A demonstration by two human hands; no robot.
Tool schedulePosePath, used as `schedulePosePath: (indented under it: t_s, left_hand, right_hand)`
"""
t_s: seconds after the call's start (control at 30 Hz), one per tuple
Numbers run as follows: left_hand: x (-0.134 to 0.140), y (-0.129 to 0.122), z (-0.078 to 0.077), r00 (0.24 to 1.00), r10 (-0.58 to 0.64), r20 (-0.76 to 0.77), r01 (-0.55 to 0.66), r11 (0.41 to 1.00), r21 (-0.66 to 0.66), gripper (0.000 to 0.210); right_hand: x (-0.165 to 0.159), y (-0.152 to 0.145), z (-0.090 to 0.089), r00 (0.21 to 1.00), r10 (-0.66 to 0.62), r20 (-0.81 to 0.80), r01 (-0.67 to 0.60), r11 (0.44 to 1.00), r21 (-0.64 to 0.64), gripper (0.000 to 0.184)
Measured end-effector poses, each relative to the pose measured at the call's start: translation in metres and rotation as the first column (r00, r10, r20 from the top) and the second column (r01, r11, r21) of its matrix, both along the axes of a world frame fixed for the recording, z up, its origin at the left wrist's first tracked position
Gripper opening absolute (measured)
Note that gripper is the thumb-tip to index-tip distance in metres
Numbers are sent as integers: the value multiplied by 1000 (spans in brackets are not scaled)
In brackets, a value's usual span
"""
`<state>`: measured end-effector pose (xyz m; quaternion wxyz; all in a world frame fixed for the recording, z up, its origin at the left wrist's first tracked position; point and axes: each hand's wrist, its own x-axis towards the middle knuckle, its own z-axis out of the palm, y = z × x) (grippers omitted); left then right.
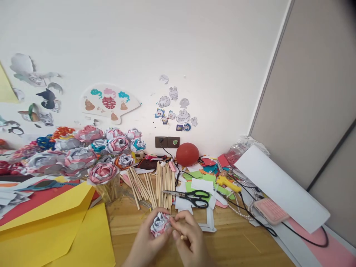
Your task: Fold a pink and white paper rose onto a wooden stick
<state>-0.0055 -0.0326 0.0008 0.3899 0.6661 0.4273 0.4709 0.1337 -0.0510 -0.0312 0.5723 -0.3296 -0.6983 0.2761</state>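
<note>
Low in the middle of the view, my left hand is wrapped round a white and pink paper flower. My right hand is closed at the flower's right side, its thumb and forefinger touching the flower's edge. A wooden stick pokes out between the right fingers; whether it is joined to the flower is hidden. Just beyond the hands, black-handled scissors lie across several loose wooden sticks and white paper pieces.
Finished-looking paper flowers crowd the left back. Yellow paper sheets cover the left front. A red balloon rests by the wall. To the right are a yellow glue gun, cables, a bead string and a white sheet.
</note>
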Motion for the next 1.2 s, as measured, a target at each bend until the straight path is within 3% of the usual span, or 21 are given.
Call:
schedulePosePath:
  t_s: [0.13,0.23,0.33,0.53,0.73,0.97,1.03,1.2]
  left_hand:
    - [-2,0,-3,999,38,33,-38,999,4,20]
    - [-4,-1,-1,996,72,51,-73,997,33,20]
    - [-5,-2,2,994,99,38,-102,992,77,19]
    - [-3,-3,-1,998,53,37,-55,997,58,19]
    - [-6,1,-9,992,54,-113,-33,984,177,23]
    - [-6,5,-16,967,96,-236,-34,966,255,25]
    - [-5,6,-19,964,111,-242,-45,965,260,32]
    - [-2,8,-31,967,81,-240,-2,950,312,39]
  right_hand:
    - [-1,-2,3,998,52,36,-52,999,-15,35]
    - [0,-1,5,999,7,48,-8,1000,7,40]
    - [1,-2,4,999,-29,32,28,999,30,38]
    - [0,0,4,995,86,-53,-87,996,-15,29]
    - [-1,2,2,998,-8,-65,11,999,43,30]
    - [5,0,11,991,65,113,-63,998,-25,24]
    - [10,3,13,990,22,137,-18,999,-27,24]
    - [16,8,9,937,-241,251,233,970,63,21]
